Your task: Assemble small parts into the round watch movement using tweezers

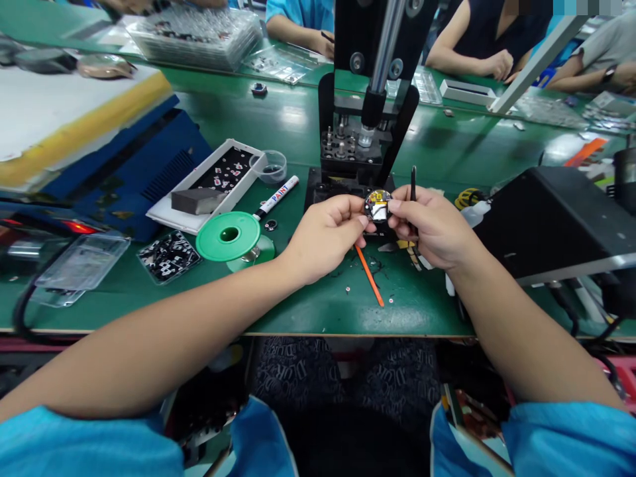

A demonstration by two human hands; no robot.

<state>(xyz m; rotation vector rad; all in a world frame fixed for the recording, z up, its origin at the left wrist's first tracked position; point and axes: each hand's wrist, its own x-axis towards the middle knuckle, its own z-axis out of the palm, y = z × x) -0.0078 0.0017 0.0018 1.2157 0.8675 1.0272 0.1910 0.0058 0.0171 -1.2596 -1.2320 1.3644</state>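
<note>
A small round electronic assembly (378, 207), with a yellow patch and a silvery-white block inside a dark rim, is held up between both hands in front of the press. My left hand (330, 232) pinches its left edge between thumb and fingers. On the opposite edge, the thumb and fingers of my right hand (430, 222) grip it too. A thin dark tool (413, 182), maybe tweezers, sticks up from my right hand; its lower part is hidden. Below my left hand an orange stick (370, 278) lies slanted on the green bench.
A black hand press (352, 132) stands just beyond my hands. To the left are a green spool (228, 237), a paint marker (278, 197), a white tray (199, 185) of small parts and a blue machine (163, 146). A black box (561, 218) stands right. Co-workers sit opposite.
</note>
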